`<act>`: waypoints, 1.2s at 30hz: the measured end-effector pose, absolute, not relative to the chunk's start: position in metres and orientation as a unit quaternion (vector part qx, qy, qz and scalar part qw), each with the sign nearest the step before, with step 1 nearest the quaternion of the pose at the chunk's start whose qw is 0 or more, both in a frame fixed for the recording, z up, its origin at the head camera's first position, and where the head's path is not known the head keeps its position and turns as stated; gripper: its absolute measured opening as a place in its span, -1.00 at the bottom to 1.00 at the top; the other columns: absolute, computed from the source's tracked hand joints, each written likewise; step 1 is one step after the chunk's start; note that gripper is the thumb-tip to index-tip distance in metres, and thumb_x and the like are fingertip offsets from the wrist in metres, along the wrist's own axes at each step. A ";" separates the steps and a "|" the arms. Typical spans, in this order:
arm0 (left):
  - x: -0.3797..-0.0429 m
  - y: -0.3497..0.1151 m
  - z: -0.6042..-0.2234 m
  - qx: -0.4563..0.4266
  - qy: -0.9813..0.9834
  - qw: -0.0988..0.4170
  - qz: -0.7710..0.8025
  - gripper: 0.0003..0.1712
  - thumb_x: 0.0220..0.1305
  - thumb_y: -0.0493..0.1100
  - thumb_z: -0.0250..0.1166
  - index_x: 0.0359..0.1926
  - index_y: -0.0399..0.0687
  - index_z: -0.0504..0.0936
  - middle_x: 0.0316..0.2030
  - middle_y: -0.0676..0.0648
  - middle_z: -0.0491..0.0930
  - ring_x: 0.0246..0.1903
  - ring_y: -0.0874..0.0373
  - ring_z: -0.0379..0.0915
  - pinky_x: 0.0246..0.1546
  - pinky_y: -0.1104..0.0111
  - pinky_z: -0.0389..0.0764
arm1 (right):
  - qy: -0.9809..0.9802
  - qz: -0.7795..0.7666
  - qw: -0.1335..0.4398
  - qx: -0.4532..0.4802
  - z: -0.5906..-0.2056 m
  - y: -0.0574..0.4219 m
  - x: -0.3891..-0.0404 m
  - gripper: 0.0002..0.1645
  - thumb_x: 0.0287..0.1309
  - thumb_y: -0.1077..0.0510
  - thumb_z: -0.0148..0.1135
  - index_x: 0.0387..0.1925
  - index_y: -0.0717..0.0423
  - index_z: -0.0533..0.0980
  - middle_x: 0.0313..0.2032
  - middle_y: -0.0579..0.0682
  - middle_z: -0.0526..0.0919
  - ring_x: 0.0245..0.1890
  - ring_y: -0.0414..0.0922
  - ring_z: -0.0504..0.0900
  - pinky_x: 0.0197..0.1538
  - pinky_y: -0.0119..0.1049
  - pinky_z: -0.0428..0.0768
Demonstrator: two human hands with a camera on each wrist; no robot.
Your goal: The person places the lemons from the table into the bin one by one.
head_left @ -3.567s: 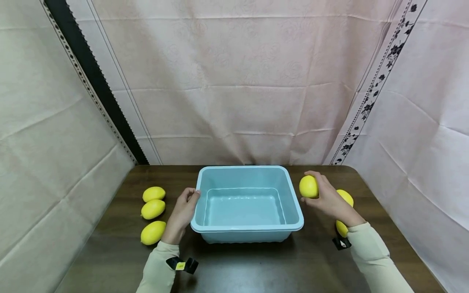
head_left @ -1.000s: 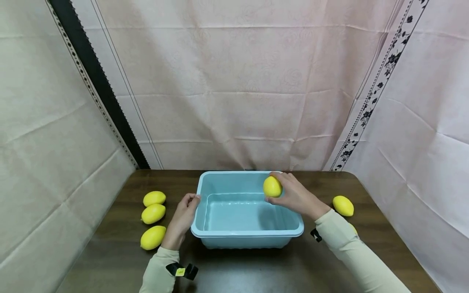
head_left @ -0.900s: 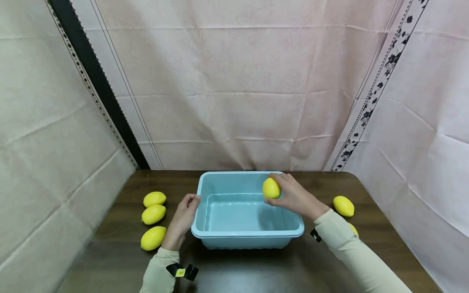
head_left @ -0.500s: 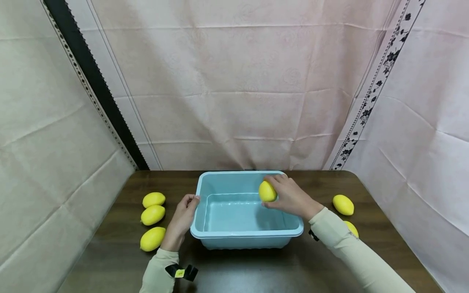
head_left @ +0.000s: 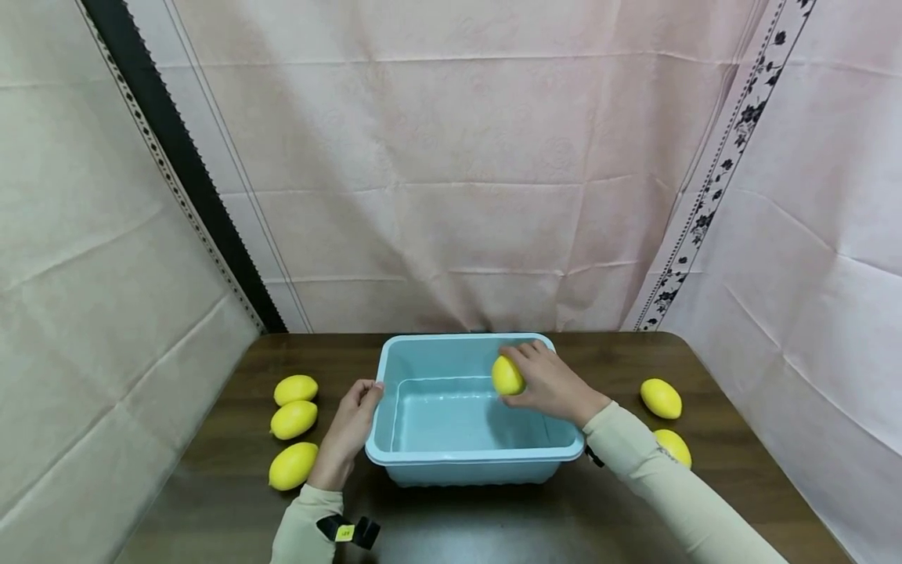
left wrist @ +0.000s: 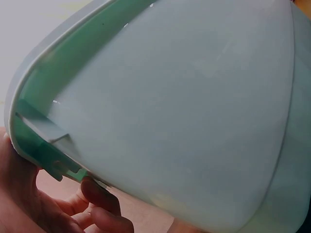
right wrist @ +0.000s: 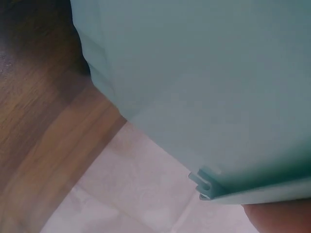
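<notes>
My left hand (head_left: 350, 427) grips the left rim of a light blue plastic basin (head_left: 475, 455), which stands upright on the table. In the left wrist view, curled fingers (left wrist: 102, 196) show beneath the rim, beside the basin's outer wall (left wrist: 184, 107). A yellow lemon (head_left: 507, 376) is held in my right hand (head_left: 553, 384), fingers above and thumb below. Hand and lemon are over the right half of the basin, inside its rim outline. The right wrist view shows mostly the basin's outer wall (right wrist: 204, 87), with a sliver of the hand (right wrist: 282, 218); the lemon is hidden there.
Three lemons lie on the left of the brown table (head_left: 458, 525), one of them the front lemon (head_left: 293, 466). On the right are a back lemon (head_left: 661, 399) and a front lemon (head_left: 672, 446) partly behind the sleeve. A pale curtain (head_left: 451, 172) hangs behind.
My right hand has carried the lemon leftward from beside the basin to over it. During the last second they shift further left and lower. The left hand keeps its grip on the rim.
</notes>
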State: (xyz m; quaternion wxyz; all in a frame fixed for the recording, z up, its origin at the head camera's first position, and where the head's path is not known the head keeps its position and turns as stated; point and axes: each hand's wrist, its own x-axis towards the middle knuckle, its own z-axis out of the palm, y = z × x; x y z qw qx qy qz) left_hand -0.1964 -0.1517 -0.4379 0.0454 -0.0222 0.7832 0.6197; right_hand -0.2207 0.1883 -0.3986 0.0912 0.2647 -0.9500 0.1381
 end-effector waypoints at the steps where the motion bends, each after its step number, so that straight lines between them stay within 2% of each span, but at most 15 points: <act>1: -0.196 -0.152 -0.438 -0.020 0.783 0.047 0.620 -0.52 0.69 0.11 -0.03 0.18 -0.23 0.45 -0.05 -0.21 0.46 -0.10 -0.02 0.41 -0.13 0.26 0.47 | -0.950 0.135 0.094 0.264 -0.399 0.189 -0.220 -0.04 0.06 -0.15 0.64 0.37 0.21 0.47 0.12 0.15 0.63 0.12 0.11 0.47 0.17 0.07 0.53; 9: -0.198 -0.152 -0.439 -0.019 0.784 0.049 0.618 -0.52 0.69 0.09 -0.03 0.19 -0.25 0.44 -0.06 -0.21 0.45 -0.11 -0.01 0.41 -0.13 0.26 0.47 | -0.949 0.095 0.111 0.280 -0.401 0.188 -0.223 -0.04 0.04 -0.19 0.64 0.34 0.21 0.49 0.03 0.11 0.69 0.02 0.07 0.48 0.08 -0.02 0.54; 16: -0.198 -0.152 -0.439 -0.017 0.782 0.052 0.621 -0.51 0.69 0.11 -0.02 0.18 -0.26 0.44 -0.07 -0.20 0.45 -0.12 0.00 0.42 -0.14 0.27 0.48 | -0.951 0.074 0.101 0.283 -0.401 0.187 -0.223 -0.10 0.05 -0.21 0.62 0.30 0.16 0.52 -0.01 0.05 0.71 -0.02 0.03 0.47 0.07 -0.05 0.50; 23: -0.197 -0.151 -0.436 -0.018 0.784 0.052 0.618 -0.51 0.69 0.12 -0.03 0.18 -0.25 0.45 -0.07 -0.19 0.44 -0.11 0.00 0.41 -0.15 0.27 0.47 | -0.950 0.095 0.096 0.282 -0.400 0.187 -0.224 -0.48 0.19 -0.09 0.56 0.09 0.08 0.65 -0.11 -0.03 0.77 -0.12 -0.05 0.47 -0.01 -0.11 0.50; 28: -0.198 -0.152 -0.436 -0.016 0.784 0.050 0.619 -0.50 0.69 0.12 -0.03 0.19 -0.25 0.44 -0.06 -0.20 0.45 -0.11 -0.01 0.42 -0.15 0.27 0.48 | -0.950 0.111 0.096 0.275 -0.401 0.187 -0.227 -0.51 0.24 -0.12 0.53 0.08 0.04 0.66 -0.09 -0.07 0.76 -0.05 -0.07 0.49 0.05 -0.11 0.53; 36: -0.200 -0.151 -0.438 -0.025 0.781 0.058 0.622 -0.51 0.68 0.12 -0.03 0.21 -0.23 0.45 -0.03 -0.22 0.47 -0.09 -0.02 0.44 -0.11 0.28 0.50 | -0.937 0.153 0.135 0.285 -0.401 0.190 -0.225 -0.59 0.28 -0.02 0.52 0.04 0.10 0.65 -0.03 0.03 0.72 0.02 0.02 0.53 0.13 0.01 0.55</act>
